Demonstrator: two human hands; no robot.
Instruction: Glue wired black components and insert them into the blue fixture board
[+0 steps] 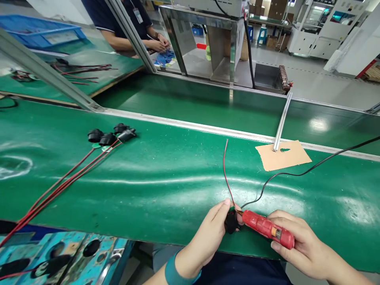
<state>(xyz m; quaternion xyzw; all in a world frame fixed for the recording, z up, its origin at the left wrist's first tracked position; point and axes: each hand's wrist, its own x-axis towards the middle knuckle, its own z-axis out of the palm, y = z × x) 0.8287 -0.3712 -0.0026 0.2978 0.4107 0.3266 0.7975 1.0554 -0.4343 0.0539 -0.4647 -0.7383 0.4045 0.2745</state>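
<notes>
Far left of the hands on the counter (166,206), several black parts (107,139) with red wires (73,176) look already wired. The left hand (212,227) pinches another black piece (230,222), seemingly unfinished; the right hand (308,241), curled around a red-handled tool (264,227), holds its tip there.

And there on the worktop (166,206), wired parts (107,138) sit left, cardboard (289,157) right, crate (38,31) beyond, far left.

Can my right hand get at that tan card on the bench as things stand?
Probably yes, as it looks close, but the right hand holds the red tool and the black cable lies between it and the card.
</notes>
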